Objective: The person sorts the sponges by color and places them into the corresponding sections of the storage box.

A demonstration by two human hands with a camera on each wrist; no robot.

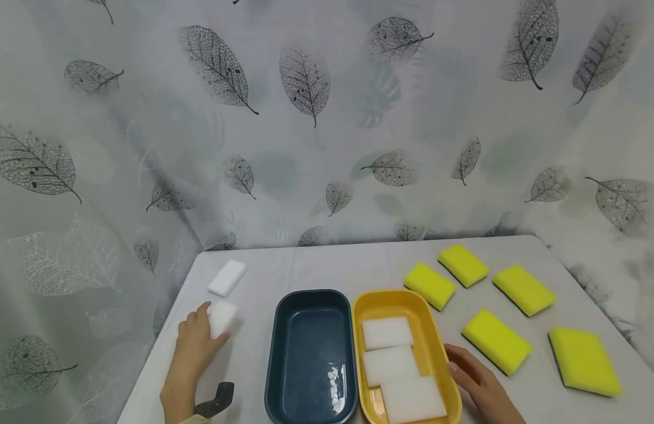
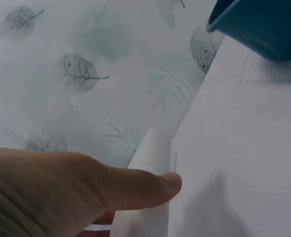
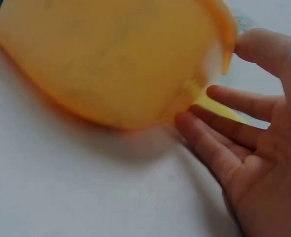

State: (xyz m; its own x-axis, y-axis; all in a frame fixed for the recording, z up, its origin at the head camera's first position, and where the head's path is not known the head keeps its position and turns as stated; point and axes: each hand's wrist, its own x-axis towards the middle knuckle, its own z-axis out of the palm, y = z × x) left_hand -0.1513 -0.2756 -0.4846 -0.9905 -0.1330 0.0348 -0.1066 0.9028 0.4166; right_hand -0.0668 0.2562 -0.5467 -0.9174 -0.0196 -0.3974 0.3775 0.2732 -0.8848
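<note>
On the left of the table my left hand (image 1: 195, 338) pinches a white sponge (image 1: 221, 318) between thumb and fingers. In the left wrist view the thumb lies across that sponge's face. Just beyond it, another white sponge (image 1: 228, 278) lies flat. My right hand (image 1: 477, 380) is at the right side of a yellow tray (image 1: 447, 365); its fairly straight fingers touch or nearly touch the outer wall, with the thumb by the rim. Several white sponges (image 1: 391, 366) lie in that tray, partly overlapping. A dark blue tray (image 1: 312, 330), with nothing in it, stands directly left of the yellow one.
Several yellow sponges with dark undersides (image 1: 497, 341) lie spread over the right of the white-covered table (image 1: 305, 265). A leaf-patterned curtain (image 1: 327, 135) hangs behind the table and along its sides.
</note>
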